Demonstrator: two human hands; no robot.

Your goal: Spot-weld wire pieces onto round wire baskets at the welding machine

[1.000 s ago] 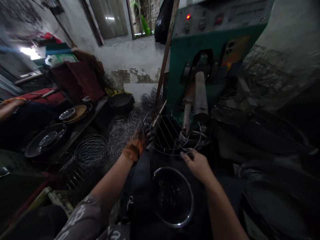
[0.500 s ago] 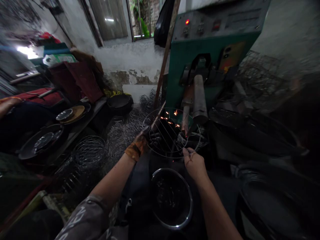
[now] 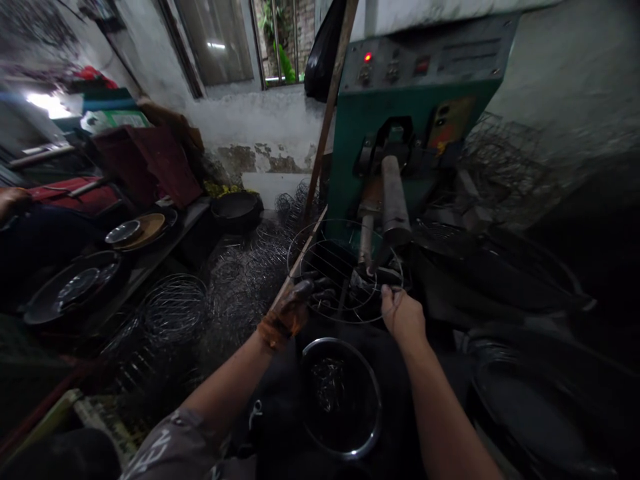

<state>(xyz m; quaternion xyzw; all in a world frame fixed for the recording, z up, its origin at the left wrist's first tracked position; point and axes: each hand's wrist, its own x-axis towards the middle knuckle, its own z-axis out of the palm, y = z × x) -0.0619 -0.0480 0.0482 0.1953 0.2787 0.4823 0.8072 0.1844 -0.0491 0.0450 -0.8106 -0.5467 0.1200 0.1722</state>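
Note:
A round wire rack (image 3: 327,250) with parallel cross wires is held out level in front of me, under the copper-tipped electrode (image 3: 367,243) of a green spot welder (image 3: 345,133). Gloved in dark, orange-cuffed cloth, my left hand (image 3: 293,307) is closed around the rack's left near rim. My bare right hand (image 3: 403,312) pinches the rim on the right near side, just beside the electrode. Below the rack, a round bowl with a shiny rim (image 3: 377,393) holds small metal wire pieces (image 3: 327,383).
Heaps of wire rings (image 3: 240,280) and a stack of wire racks (image 3: 175,303) lie to the left. A bench (image 3: 187,223) there carries pans and plates. Large dark pans (image 3: 530,400) stand on the right. Another person's arm (image 3: 13,197) shows at the far left.
Sparks at the electrode are gone. The rack has turned, its cross wires now running at a flatter slant. My right hand has shifted slightly right; the view has moved a little.

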